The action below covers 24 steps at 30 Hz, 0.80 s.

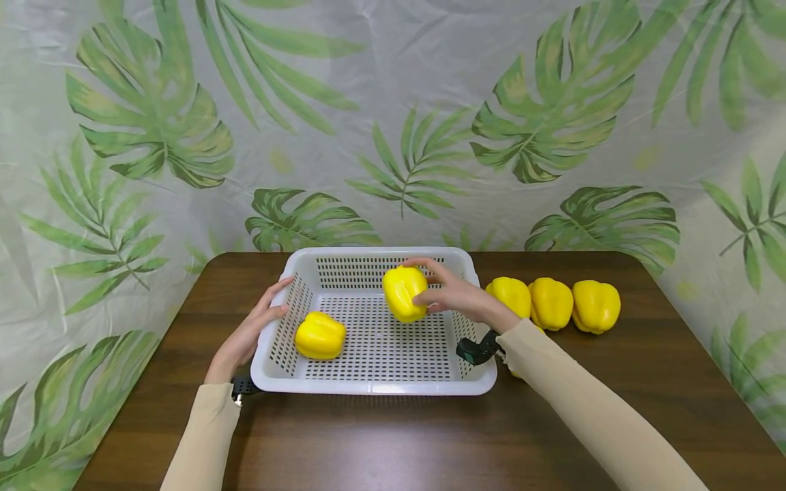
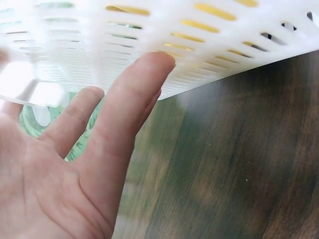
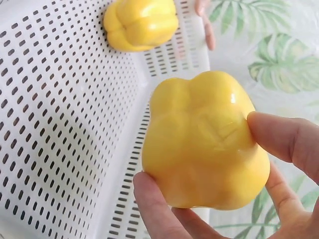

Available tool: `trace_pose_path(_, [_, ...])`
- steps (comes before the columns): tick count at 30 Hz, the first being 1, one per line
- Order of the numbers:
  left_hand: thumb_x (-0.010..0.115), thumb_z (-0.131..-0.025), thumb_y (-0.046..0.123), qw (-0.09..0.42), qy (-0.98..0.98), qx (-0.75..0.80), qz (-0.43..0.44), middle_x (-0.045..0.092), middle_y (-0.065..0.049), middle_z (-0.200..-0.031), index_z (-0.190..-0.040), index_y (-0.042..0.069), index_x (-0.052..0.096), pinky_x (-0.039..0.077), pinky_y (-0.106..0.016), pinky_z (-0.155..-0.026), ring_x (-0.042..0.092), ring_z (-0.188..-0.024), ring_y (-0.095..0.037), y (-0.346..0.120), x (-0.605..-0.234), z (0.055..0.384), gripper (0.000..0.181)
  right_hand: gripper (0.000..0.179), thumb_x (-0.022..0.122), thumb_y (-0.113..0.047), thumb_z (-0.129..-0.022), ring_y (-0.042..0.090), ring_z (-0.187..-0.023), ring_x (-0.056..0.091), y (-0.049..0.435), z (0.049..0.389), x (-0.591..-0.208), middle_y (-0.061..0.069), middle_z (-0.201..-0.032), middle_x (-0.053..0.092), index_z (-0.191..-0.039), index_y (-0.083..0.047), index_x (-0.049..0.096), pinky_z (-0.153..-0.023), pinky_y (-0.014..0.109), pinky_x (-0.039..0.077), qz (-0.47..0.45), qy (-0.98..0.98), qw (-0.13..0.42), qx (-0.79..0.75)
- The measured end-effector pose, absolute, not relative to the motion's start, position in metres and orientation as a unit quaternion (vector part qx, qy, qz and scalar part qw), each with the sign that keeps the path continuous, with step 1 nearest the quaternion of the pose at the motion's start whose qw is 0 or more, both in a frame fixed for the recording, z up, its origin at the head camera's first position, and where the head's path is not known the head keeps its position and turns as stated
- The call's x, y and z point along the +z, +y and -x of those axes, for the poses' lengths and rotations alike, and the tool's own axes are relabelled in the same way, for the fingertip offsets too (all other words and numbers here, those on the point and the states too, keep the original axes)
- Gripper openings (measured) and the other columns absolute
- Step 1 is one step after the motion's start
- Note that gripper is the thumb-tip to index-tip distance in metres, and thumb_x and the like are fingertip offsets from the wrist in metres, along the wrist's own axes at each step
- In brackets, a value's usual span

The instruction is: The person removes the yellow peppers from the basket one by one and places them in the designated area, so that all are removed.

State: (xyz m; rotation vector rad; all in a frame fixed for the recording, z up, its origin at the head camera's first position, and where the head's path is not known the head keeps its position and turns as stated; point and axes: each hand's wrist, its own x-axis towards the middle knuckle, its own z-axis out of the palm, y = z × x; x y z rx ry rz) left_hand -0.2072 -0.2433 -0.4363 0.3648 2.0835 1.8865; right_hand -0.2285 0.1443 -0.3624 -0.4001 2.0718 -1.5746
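My right hand (image 1: pixel 451 292) grips a yellow bell pepper (image 1: pixel 404 294) over the right half of a white perforated plastic basket (image 1: pixel 374 387). In the right wrist view, fingertips and thumb press the sides of this held bell pepper (image 3: pixel 204 144), its lobed end facing the camera. Another yellow bell pepper (image 1: pixel 320 335) lies on its side in the basket's left part. At the basket's left side is my left hand (image 1: pixel 248 332), thumb and fingers extended. The left wrist view has the straight thumb (image 2: pixel 117 114) against the outside of the slotted wall (image 2: pixel 209 50).
Right of the basket, yellow bell peppers (image 1: pixel 550 304) stand in a row on the dark wooden table (image 1: pixel 381 443). Part of another one is hidden behind the right forearm. A leaf-patterned cloth (image 1: pixel 417 136) hangs behind the table's back edge.
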Motion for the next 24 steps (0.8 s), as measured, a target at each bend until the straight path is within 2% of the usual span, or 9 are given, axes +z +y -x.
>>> trace_pose_path(16, [0.04, -0.101, 0.022, 0.154, 0.718, 0.664, -0.139, 0.004, -0.016, -0.156, -0.153, 0.028, 0.014, 0.047, -0.063, -0.08, 0.026, -0.128, -0.055, -0.246, -0.439, 0.209, 0.058, 0.067, 0.067, -0.016, -0.089, 0.038, -0.113, 0.049, 0.177, 0.213, -0.364, 0.024, -0.139, 0.031, -0.146, -0.023, 0.033, -0.092, 0.056, 0.045, 0.152, 0.765, 0.233, -0.581])
trace_pose_path(24, [0.04, -0.102, 0.023, 0.155, 0.717, 0.665, -0.138, 0.003, -0.016, -0.156, -0.153, 0.029, 0.014, 0.047, -0.062, -0.08, 0.026, -0.129, -0.054, -0.245, -0.439, 0.21, 0.058, 0.066, 0.068, -0.019, -0.089, 0.041, -0.119, 0.045, 0.188, 0.206, -0.36, 0.023, -0.142, 0.029, -0.146, -0.023, 0.034, -0.089, 0.049, 0.049, 0.159, 0.77, 0.212, -0.581])
